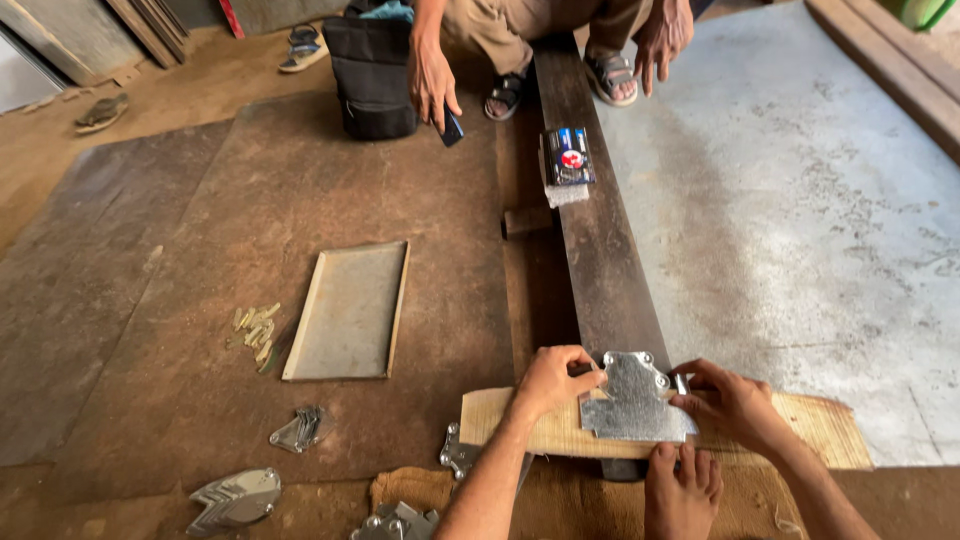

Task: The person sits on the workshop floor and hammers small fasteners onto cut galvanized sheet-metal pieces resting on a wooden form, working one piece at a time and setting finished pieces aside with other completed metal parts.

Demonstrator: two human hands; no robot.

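Evidently lining up, the left hand (548, 382) and right hand (733, 400) each pinch an edge of the cut metal plate (632, 403) lying on the wooden board (520, 420) across the dark beam (598, 240), so steady alignment seems wanted next.

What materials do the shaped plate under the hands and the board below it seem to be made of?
The shaped plate looks like thin sheet metal: silvery, mottled sheen, punched holes. The board below it seems to be raw wood: pale, visible grain, a rough edge.
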